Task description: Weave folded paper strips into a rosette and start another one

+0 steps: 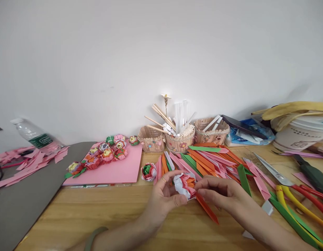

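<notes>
A folded paper flower (184, 185) with white outer petals and pink and orange inside is held above the table's front. My left hand (168, 195) wraps its fingers and thumb round its left side. On the flower's right edge, my right hand (221, 191) pinches with thumb and forefinger. A red folded paper strip (207, 209) sticks out below the flower toward the lower right; whether it joins the flower I cannot tell. Just behind my left hand sits another paper flower (148, 172), green and red with white outside. Folded strips (203, 160) in orange, pink and green lie piled behind my hands.
Finished-looking paper flowers (106, 153) rest on pink paper (125, 170) at the left. Small wooden baskets (179, 143) with sticks stand by the wall. Scissors (279, 176) and yellow-handled tools (284, 198) lie right. A bottle (36, 136) leans far left near pink strips (33, 165).
</notes>
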`<action>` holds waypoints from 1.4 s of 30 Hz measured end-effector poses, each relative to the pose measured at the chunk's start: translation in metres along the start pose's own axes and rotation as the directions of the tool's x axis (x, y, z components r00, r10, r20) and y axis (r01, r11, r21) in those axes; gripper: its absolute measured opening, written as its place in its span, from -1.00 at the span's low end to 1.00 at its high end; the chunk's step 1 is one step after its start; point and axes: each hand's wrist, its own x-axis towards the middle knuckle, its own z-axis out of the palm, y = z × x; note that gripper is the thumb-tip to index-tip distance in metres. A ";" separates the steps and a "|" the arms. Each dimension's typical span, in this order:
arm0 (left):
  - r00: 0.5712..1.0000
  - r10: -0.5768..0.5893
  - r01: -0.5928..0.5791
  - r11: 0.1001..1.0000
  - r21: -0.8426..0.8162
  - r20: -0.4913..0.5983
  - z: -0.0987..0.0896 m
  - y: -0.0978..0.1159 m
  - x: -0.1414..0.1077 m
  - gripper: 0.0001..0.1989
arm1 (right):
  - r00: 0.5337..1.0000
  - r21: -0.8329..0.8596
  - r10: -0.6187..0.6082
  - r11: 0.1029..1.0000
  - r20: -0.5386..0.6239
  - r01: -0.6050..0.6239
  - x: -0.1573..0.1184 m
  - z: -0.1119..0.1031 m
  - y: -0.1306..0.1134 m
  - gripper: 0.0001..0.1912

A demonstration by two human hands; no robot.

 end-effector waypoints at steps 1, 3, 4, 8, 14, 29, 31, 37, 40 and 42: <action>1.000 -0.005 0.005 1.000 -0.006 -0.018 0.001 0.000 0.000 -0.54 | 1.000 0.017 0.012 1.000 -0.001 -0.012 0.000 -0.001 0.000 -0.76; 0.999 -0.012 0.011 1.000 -0.018 -0.041 0.002 0.001 0.001 -0.53 | 0.998 0.060 0.059 0.997 -0.012 -0.058 0.001 -0.002 0.000 -0.73; 0.999 -0.014 0.013 1.000 -0.020 -0.045 0.002 0.001 0.001 -0.53 | 0.996 0.082 0.082 0.993 -0.018 -0.080 0.002 -0.002 0.000 -0.71; 1.000 -0.011 0.011 1.000 -0.002 -0.014 -0.001 -0.002 0.002 -0.53 | 0.996 0.084 0.083 0.993 -0.011 -0.082 0.004 -0.001 0.003 -0.72; 1.000 0.015 -0.016 0.999 0.040 0.016 -0.003 -0.003 0.001 -0.53 | 0.999 -0.095 -0.031 0.995 -0.023 0.028 0.003 0.004 0.007 -0.79; 0.999 0.028 -0.029 0.998 0.051 0.026 -0.001 -0.002 0.000 -0.53 | 0.990 -0.272 -0.142 0.952 0.013 0.140 -0.001 0.006 0.006 -0.81; 0.999 0.025 -0.026 0.998 0.055 0.023 -0.001 -0.002 0.000 -0.52 | 0.994 -0.214 -0.093 0.971 0.053 0.103 0.000 0.004 0.004 -0.78; 0.999 0.017 -0.020 0.997 0.081 0.036 -0.002 -0.003 -0.001 -0.53 | 0.993 -0.247 -0.119 0.962 0.016 0.120 0.001 0.004 0.010 -0.80; 1.000 0.008 -0.010 0.996 0.086 0.022 -0.002 -0.003 -0.001 -0.53 | 0.981 -0.307 -0.192 0.936 -0.026 0.175 0.002 0.007 0.014 -0.82; 1.000 0.001 -0.002 0.998 0.070 0.016 -0.002 -0.004 0.000 -0.54 | 0.971 -0.342 -0.234 0.917 -0.040 0.207 0.002 0.007 0.013 -0.82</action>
